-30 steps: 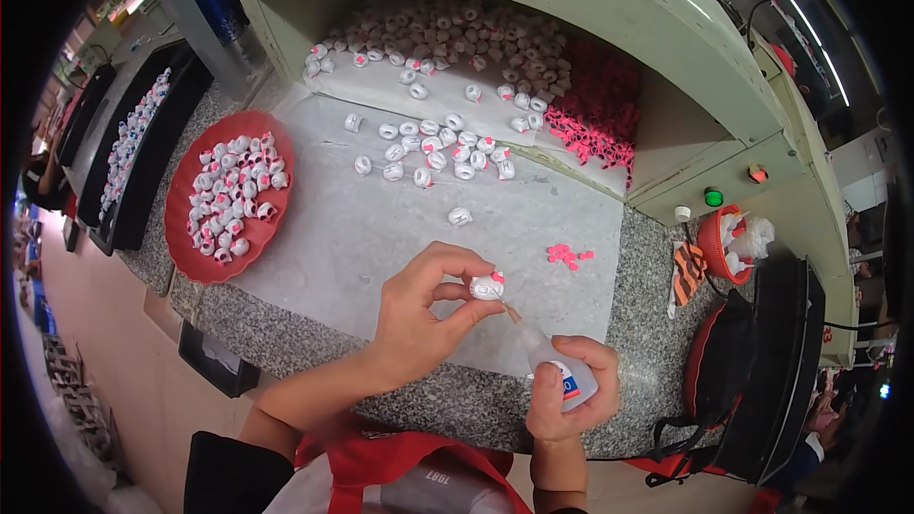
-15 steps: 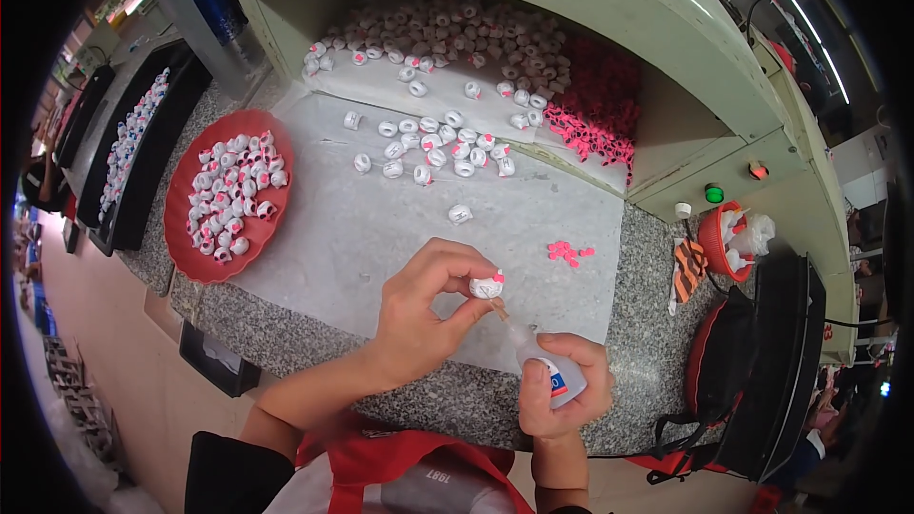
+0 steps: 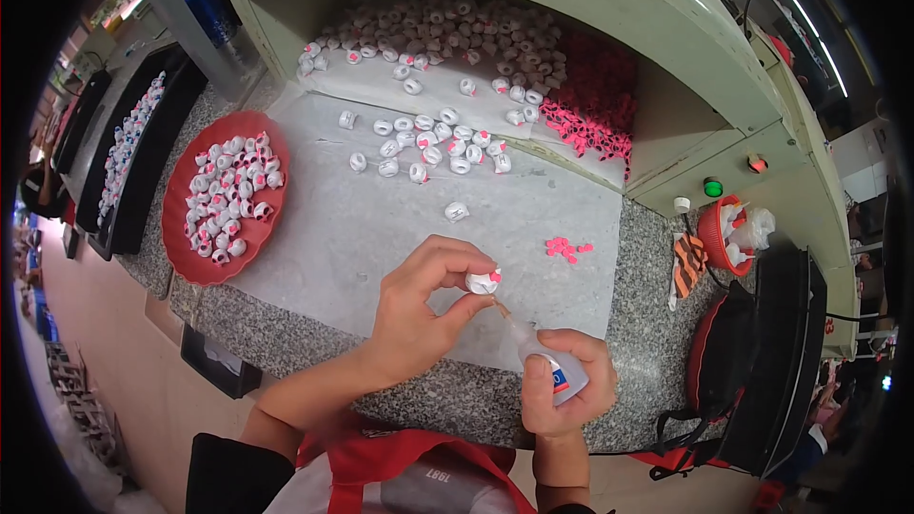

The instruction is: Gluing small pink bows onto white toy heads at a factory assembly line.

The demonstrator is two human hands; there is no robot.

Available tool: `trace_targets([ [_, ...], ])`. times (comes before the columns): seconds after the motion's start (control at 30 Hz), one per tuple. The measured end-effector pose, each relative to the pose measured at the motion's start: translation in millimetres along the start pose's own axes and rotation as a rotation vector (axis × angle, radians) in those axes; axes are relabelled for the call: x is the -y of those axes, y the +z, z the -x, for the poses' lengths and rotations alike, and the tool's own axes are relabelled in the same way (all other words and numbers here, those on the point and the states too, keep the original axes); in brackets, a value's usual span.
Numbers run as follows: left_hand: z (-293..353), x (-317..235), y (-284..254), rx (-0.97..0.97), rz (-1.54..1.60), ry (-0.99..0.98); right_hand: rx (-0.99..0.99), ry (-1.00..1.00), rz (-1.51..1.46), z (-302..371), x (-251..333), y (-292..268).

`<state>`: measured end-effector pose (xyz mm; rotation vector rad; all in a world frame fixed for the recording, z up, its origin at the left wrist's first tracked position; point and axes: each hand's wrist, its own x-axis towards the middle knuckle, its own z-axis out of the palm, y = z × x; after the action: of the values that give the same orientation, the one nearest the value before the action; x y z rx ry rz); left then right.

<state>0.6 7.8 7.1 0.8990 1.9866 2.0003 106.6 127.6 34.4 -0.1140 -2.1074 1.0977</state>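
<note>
The left hand (image 3: pixel 419 309) is pinching a small white bead (image 3: pixel 481 282) with a pink patch between thumb and fingertips, over the near part of the paper sheet (image 3: pixel 324 228). The right hand (image 3: pixel 564 419) is wrapping round a clear squeeze bottle (image 3: pixel 575 382), whose thin nozzle (image 3: pixel 504 310) is pointing at the bead's near side; whether they are touching, I cannot tell. Squeezing too hard could flood the bead or wet the left thumb; a loose pinch could let the bead turn. The bottle is showing a blue, white and red label (image 3: pixel 559 377), and the apron (image 3: pixel 405 493) is bearing pale print.
</note>
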Motion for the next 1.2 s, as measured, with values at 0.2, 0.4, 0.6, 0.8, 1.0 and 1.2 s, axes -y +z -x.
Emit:
trace_targets([
  [0.2,-2.7,-1.9,-0.8,0.008,0.300,-0.161,-0.048,0.106,-0.016,4.2,3.1,-1.7],
  [0.4,-3.2,-4.3,-3.7,0.060,0.389,-0.273,-0.043,0.074,0.024,2.6,2.3,-0.8],
  [0.6,-4.1,-5.2,-5.4,0.045,0.386,-0.290,0.007,-0.002,0.046,-1.4,-2.2,-5.9],
  [0.8,-4.7,-5.4,-5.2,0.039,0.399,-0.281,0.028,0.041,-0.005,-1.5,-1.6,-7.6],
  [1.0,-5.0,-5.3,-5.6,0.081,0.407,-0.294,-0.033,0.125,0.024,-5.2,-2.7,-4.5],
  [1.2,-2.9,-12.2,-1.8,0.069,0.432,-0.455,-0.234,0.807,-0.439,-25.8,-91.3,-34.6],
])
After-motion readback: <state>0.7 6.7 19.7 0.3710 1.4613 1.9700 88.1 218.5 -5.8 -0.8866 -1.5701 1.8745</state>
